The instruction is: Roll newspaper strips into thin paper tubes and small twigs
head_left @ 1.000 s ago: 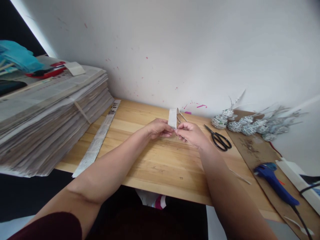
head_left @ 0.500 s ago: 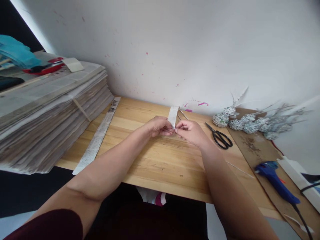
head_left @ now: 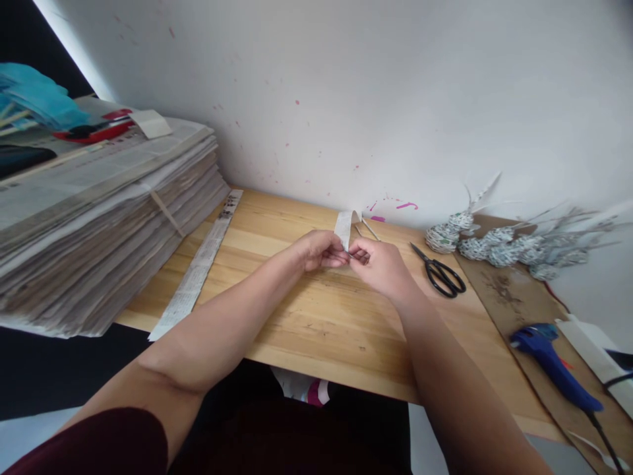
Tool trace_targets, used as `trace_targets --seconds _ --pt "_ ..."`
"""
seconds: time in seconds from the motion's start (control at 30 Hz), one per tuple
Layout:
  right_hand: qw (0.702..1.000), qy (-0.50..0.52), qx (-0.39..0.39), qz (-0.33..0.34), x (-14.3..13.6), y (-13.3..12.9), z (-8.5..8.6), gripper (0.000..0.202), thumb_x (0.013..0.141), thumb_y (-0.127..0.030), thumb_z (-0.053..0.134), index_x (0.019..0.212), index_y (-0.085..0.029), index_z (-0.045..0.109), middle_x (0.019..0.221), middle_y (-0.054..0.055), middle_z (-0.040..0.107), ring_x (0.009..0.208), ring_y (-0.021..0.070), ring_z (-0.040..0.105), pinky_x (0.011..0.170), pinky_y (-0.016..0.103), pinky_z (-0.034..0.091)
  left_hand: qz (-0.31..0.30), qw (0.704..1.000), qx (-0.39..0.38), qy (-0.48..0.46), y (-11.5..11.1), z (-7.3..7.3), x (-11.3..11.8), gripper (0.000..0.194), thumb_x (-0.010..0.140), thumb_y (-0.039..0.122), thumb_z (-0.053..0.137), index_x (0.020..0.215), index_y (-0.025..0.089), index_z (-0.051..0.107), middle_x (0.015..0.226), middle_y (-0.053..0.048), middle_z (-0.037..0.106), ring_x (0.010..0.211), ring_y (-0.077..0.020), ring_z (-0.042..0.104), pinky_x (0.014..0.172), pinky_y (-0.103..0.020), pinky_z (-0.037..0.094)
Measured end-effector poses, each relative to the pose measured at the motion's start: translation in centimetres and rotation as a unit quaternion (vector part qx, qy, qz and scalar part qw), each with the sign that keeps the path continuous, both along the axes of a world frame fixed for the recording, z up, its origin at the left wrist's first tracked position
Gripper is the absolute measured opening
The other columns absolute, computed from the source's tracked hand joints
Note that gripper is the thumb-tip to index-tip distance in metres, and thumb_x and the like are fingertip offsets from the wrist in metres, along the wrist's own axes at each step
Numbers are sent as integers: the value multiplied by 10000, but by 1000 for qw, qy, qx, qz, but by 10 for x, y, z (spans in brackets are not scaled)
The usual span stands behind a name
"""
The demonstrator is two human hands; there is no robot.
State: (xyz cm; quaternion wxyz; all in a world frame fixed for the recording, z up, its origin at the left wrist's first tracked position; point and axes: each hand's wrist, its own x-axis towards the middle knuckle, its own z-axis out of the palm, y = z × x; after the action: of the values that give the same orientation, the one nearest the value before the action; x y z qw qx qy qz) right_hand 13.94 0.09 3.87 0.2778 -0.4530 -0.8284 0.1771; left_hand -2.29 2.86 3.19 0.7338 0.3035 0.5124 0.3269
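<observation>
Fingers of both left hand (head_left: 320, 251) and right hand (head_left: 376, 262) pinch one paper strip (head_left: 344, 227), perhaps for control, scissors (head_left: 439, 271) near at three o'clock.

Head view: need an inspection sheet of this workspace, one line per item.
Surface: wooden table, small dark marks towards the front edge.
Job's things: curved paper strip, held; black scissors, lying right of the hands; long newspaper strip, lying at left.
Clutter: newspaper stack at left, red-and-black tool on top; woven paper pieces at far right.
Hands: left hand and right hand at the curved strip's near end.
Cables: black cord from blue glue gun on cardboard; far end out of view.
Surroundings: pale wall, pink marks; other people: nothing seen.
</observation>
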Motion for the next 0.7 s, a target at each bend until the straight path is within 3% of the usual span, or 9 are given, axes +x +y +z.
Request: trace_targets --seconds 0.7 --pt "998 -31 55 -19 0 1 0 87 768 -172 609 807 -209 678 739 14 709 634 147 620 581 249 396 4 998 -16 -57 0 4 -5 158 700 48 505 657 50 657 565 -98 667 437 -117 605 412 -157 498"
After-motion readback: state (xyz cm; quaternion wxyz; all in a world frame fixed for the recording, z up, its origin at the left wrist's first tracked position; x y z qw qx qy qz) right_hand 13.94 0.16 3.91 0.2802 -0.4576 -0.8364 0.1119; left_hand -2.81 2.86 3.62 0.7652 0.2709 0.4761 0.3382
